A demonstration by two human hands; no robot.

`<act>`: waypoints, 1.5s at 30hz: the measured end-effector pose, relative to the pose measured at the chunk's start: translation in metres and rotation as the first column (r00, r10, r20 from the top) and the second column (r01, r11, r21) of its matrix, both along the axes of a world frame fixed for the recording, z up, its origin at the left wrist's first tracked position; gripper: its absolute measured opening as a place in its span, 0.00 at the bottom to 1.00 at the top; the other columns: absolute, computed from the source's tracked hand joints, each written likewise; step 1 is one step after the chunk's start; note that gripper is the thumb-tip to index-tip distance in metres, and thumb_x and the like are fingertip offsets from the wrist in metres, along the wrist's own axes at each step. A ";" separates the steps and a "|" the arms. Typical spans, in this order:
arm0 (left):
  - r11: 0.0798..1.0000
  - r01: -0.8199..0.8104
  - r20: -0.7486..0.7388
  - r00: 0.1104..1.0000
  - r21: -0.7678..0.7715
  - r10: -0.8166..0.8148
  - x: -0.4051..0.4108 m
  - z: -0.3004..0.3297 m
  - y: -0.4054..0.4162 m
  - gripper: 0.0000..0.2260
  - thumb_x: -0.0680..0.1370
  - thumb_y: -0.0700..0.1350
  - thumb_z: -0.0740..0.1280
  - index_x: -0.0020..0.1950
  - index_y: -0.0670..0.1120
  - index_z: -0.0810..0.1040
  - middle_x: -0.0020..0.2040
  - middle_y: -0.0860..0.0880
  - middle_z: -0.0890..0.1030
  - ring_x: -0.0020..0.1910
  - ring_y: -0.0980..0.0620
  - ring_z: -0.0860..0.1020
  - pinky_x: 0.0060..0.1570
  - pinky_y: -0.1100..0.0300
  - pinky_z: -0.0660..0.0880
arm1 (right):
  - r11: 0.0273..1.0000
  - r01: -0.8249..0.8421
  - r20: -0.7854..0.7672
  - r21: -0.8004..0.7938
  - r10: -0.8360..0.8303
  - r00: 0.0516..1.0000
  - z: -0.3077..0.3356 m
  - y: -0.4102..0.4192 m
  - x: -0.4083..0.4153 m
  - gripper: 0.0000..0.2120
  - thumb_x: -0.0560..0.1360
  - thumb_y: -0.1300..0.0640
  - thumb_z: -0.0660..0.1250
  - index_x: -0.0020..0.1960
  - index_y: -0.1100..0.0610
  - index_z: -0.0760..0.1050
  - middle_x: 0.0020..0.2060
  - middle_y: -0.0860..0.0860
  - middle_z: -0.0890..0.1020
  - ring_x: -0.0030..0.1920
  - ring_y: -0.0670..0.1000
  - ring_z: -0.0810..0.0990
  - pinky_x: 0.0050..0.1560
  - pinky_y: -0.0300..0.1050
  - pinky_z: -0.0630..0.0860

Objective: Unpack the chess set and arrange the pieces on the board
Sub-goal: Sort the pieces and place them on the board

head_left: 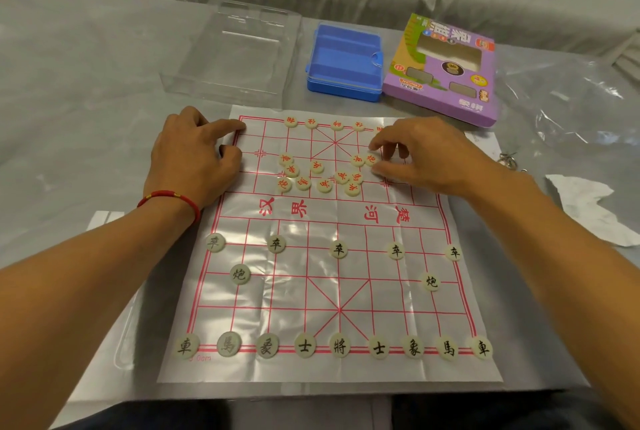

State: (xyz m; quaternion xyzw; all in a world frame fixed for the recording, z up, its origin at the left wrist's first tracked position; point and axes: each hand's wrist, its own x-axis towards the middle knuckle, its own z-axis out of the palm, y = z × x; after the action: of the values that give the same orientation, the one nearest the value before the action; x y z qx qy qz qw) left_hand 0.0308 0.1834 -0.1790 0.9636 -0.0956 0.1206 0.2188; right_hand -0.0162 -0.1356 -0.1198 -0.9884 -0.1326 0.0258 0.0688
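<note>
Red pieces: loose cluster mid far half of board.
Left hand: forefinger out on far-left corner, others curled.
Right hand: fingers spread, perhaps touching one piece.

left hand pointing, right hand fingers curled
</note>
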 end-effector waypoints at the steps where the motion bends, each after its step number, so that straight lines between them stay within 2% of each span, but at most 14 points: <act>1: 1.000 -0.001 -0.001 1.000 -0.002 0.001 0.000 0.000 0.000 0.18 0.79 0.52 0.63 0.69 0.54 0.76 0.48 0.48 0.69 0.51 0.44 0.72 0.51 0.47 0.77 | 1.000 0.003 -0.008 -0.005 -0.004 1.000 -0.001 0.000 -0.001 0.19 0.76 0.42 0.69 0.64 0.48 0.78 0.51 0.46 0.81 0.45 0.45 0.77 0.43 0.40 0.75; 4: 1.000 -0.004 -0.001 1.000 -0.002 0.004 0.000 0.000 0.000 0.18 0.79 0.52 0.63 0.69 0.54 0.76 0.49 0.47 0.70 0.51 0.43 0.72 0.51 0.47 0.77 | 1.000 0.009 -0.011 -0.003 -0.009 1.000 -0.003 0.000 -0.001 0.17 0.76 0.43 0.68 0.62 0.47 0.79 0.50 0.46 0.81 0.44 0.46 0.77 0.41 0.38 0.72; 6: 1.000 0.001 0.001 1.000 -0.001 -0.001 0.000 0.000 0.000 0.18 0.79 0.52 0.63 0.69 0.55 0.76 0.49 0.47 0.70 0.51 0.43 0.72 0.50 0.46 0.77 | 0.999 0.030 -0.011 -0.023 -0.030 0.999 0.001 -0.005 -0.004 0.16 0.76 0.42 0.68 0.61 0.48 0.79 0.49 0.47 0.81 0.44 0.46 0.77 0.43 0.41 0.75; 8: 1.000 0.003 0.002 1.000 0.000 -0.003 0.001 0.000 0.000 0.18 0.79 0.51 0.63 0.68 0.54 0.77 0.49 0.46 0.71 0.51 0.43 0.72 0.50 0.46 0.77 | 0.996 0.078 -0.012 -0.033 -0.079 0.997 0.007 -0.014 -0.010 0.16 0.75 0.42 0.69 0.58 0.49 0.80 0.47 0.47 0.81 0.43 0.47 0.77 0.44 0.45 0.78; 11: 1.000 0.005 0.001 1.000 0.004 -0.005 0.001 -0.001 0.000 0.18 0.79 0.51 0.63 0.68 0.54 0.77 0.49 0.45 0.71 0.51 0.43 0.72 0.49 0.46 0.77 | 0.982 0.182 -0.035 -0.040 -0.184 0.982 0.013 -0.030 -0.030 0.16 0.74 0.40 0.69 0.53 0.50 0.80 0.43 0.46 0.79 0.40 0.46 0.76 0.40 0.40 0.75; 14: 1.000 0.004 0.001 1.000 0.007 -0.004 0.002 -0.001 0.000 0.17 0.79 0.51 0.63 0.68 0.54 0.77 0.49 0.46 0.71 0.51 0.43 0.72 0.49 0.46 0.76 | 0.965 0.259 -0.011 -0.040 -0.259 0.966 0.007 -0.036 -0.050 0.17 0.72 0.36 0.68 0.50 0.49 0.79 0.42 0.45 0.79 0.39 0.46 0.77 0.42 0.44 0.79; 16: 1.000 0.000 -0.006 1.000 0.008 0.000 0.003 -0.001 0.000 0.17 0.79 0.51 0.63 0.68 0.54 0.77 0.49 0.45 0.71 0.51 0.43 0.72 0.49 0.46 0.77 | 0.958 0.284 0.013 -0.039 -0.284 0.959 0.002 -0.035 -0.052 0.19 0.73 0.35 0.67 0.51 0.49 0.79 0.43 0.45 0.80 0.41 0.47 0.78 0.45 0.46 0.80; 21: 1.000 0.001 0.002 1.000 0.010 -0.001 0.003 -0.002 0.001 0.18 0.78 0.51 0.63 0.67 0.54 0.78 0.50 0.44 0.72 0.51 0.42 0.73 0.48 0.46 0.77 | 0.959 0.280 -0.029 -0.047 -0.281 0.959 -0.002 -0.034 -0.046 0.22 0.70 0.32 0.68 0.52 0.48 0.77 0.44 0.44 0.79 0.42 0.47 0.77 0.38 0.38 0.73; 23: 1.000 0.005 0.002 1.000 0.007 -0.005 0.002 -0.001 0.002 0.17 0.78 0.50 0.63 0.67 0.54 0.78 0.50 0.44 0.72 0.51 0.41 0.73 0.48 0.46 0.77 | 0.956 0.292 -0.066 0.011 -0.291 0.955 -0.002 -0.037 -0.050 0.22 0.69 0.34 0.70 0.56 0.47 0.77 0.47 0.44 0.80 0.42 0.47 0.78 0.42 0.40 0.77; 27: 1.000 -0.001 0.001 1.000 0.011 0.001 0.003 -0.002 0.002 0.17 0.78 0.51 0.62 0.67 0.54 0.78 0.50 0.45 0.72 0.50 0.42 0.73 0.47 0.46 0.77 | 0.960 0.266 -0.067 0.088 -0.261 0.963 -0.002 -0.036 -0.050 0.21 0.73 0.41 0.71 0.64 0.45 0.77 0.51 0.45 0.80 0.45 0.47 0.78 0.48 0.42 0.78; 30: 1.000 -0.004 -0.003 1.000 0.015 0.004 0.005 -0.004 0.003 0.17 0.79 0.52 0.63 0.67 0.55 0.77 0.50 0.45 0.72 0.50 0.42 0.73 0.48 0.45 0.78 | 0.963 0.254 -0.044 0.087 -0.251 0.967 -0.005 -0.033 -0.048 0.17 0.75 0.43 0.70 0.62 0.47 0.79 0.51 0.45 0.80 0.47 0.47 0.78 0.52 0.45 0.79; 34: 1.000 -0.005 -0.005 1.000 0.014 0.005 0.005 -0.004 0.002 0.17 0.79 0.52 0.63 0.68 0.56 0.77 0.50 0.45 0.72 0.50 0.42 0.73 0.49 0.44 0.78 | 0.951 0.289 -0.008 0.113 -0.290 0.957 -0.010 -0.030 -0.043 0.16 0.75 0.41 0.69 0.58 0.49 0.80 0.48 0.46 0.80 0.45 0.48 0.78 0.50 0.48 0.80; 45: 1.000 0.002 -0.003 1.000 0.016 -0.002 0.004 -0.004 0.003 0.17 0.79 0.53 0.63 0.68 0.55 0.77 0.50 0.46 0.71 0.50 0.42 0.73 0.49 0.45 0.77 | 0.941 0.317 -0.012 0.121 -0.318 0.948 -0.014 -0.026 -0.034 0.17 0.74 0.41 0.69 0.58 0.50 0.79 0.46 0.46 0.79 0.44 0.48 0.77 0.48 0.44 0.79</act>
State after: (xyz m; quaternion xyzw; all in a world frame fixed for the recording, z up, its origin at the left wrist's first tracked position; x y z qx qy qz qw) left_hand 0.0350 0.1860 -0.1826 0.9653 -0.0971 0.1182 0.2115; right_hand -0.0499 -0.1621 -0.1338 -0.9909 0.0268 0.0026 0.1316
